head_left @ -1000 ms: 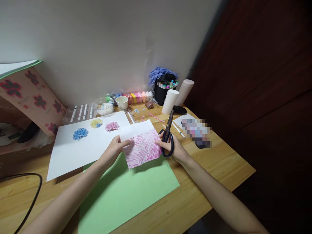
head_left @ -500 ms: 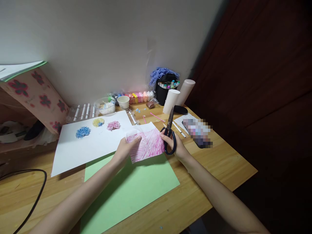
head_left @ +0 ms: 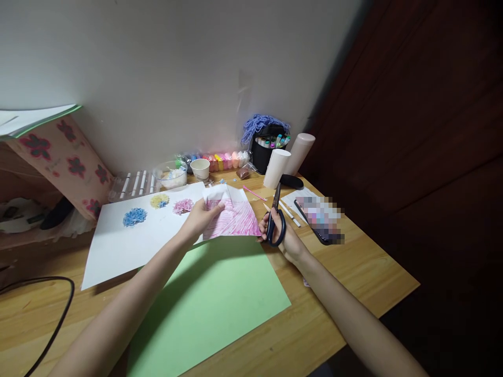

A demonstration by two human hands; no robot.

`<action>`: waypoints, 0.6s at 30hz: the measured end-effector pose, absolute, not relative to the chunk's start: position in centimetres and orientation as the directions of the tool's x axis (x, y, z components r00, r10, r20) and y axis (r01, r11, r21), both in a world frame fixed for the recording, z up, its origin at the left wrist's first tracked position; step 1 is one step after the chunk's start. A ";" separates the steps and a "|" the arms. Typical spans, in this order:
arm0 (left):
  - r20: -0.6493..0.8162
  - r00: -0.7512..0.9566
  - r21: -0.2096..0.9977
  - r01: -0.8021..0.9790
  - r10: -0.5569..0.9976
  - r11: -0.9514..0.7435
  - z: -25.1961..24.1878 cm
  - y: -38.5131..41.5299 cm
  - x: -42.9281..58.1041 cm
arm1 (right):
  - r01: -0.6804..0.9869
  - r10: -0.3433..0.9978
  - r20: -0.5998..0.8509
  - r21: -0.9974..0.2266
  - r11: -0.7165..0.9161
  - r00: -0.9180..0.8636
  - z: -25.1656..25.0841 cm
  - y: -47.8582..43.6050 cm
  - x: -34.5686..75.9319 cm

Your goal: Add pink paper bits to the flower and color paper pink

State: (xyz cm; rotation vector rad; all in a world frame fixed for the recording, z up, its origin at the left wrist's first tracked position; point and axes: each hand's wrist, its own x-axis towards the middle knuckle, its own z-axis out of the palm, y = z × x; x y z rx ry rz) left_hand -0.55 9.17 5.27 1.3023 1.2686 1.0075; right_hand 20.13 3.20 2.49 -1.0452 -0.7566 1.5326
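Note:
My left hand (head_left: 201, 217) pinches a piece of thin white paper (head_left: 236, 222) coloured with pink strokes, thumb on top. The paper's upper part is folded over, and the sheet is held above the table. In my right hand (head_left: 293, 241) are dark-handled scissors (head_left: 271, 229), their blades pointing up and away from me. Its fingertips are by the paper's lower right corner; whether they grip it, I cannot tell. Beneath the hands lies a green sheet (head_left: 220, 293). A white sheet (head_left: 113, 251) bears blue (head_left: 135, 217), yellow (head_left: 159, 201) and pink (head_left: 183, 206) crumpled flower-like clusters.
Along the wall stand a clear bowl (head_left: 171, 178), a paper cup (head_left: 200, 169), coloured packets (head_left: 220, 161), a black marker case (head_left: 264, 157) and two cylinders (head_left: 277, 168). A blurred phone-like object (head_left: 319, 222) lies right. A black cable (head_left: 65, 319) curves at left.
The pink paper has tilted and shifted up and slightly left with my left hand. My right fingers have slid to its lower corner, and the scissors still sit in that hand.

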 end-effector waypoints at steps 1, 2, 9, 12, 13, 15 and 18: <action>-0.058 0.101 0.993 0.105 0.993 0.048 5.9 9.5 -0.8 | -0.439 0.971 -0.225 -0.866 -0.240 -0.086 2.7 3.1 20.0; -0.027 0.110 0.999 0.050 0.994 0.022 6.5 9.9 -1.1 | -0.454 0.963 -0.228 -0.850 -0.268 -0.142 2.9 2.9 20.0; 0.149 0.203 0.946 -0.313 0.968 -0.080 9.2 12.4 -2.4 | -0.387 0.871 -0.250 -0.819 -0.423 -0.423 2.2 1.7 18.8; 0.004 0.210 0.936 -0.345 0.978 0.070 8.4 13.2 -2.5 | -0.357 0.865 -0.274 -0.826 -0.436 -0.421 1.6 1.5 18.3; -0.046 0.214 0.928 -0.351 0.976 0.121 8.0 13.2 -2.4 | -0.368 0.872 -0.285 -0.821 -0.437 -0.399 1.5 1.5 18.2; -0.104 0.234 0.904 -0.383 0.967 0.190 7.5 13.0 -2.0 | -0.410 0.899 -0.305 -0.811 -0.418 -0.314 1.4 1.7 18.0; -0.130 0.269 0.853 -0.461 0.954 0.246 7.1 11.8 -0.5 | -0.463 0.945 -0.293 -0.824 -0.326 -0.143 1.2 2.4 17.9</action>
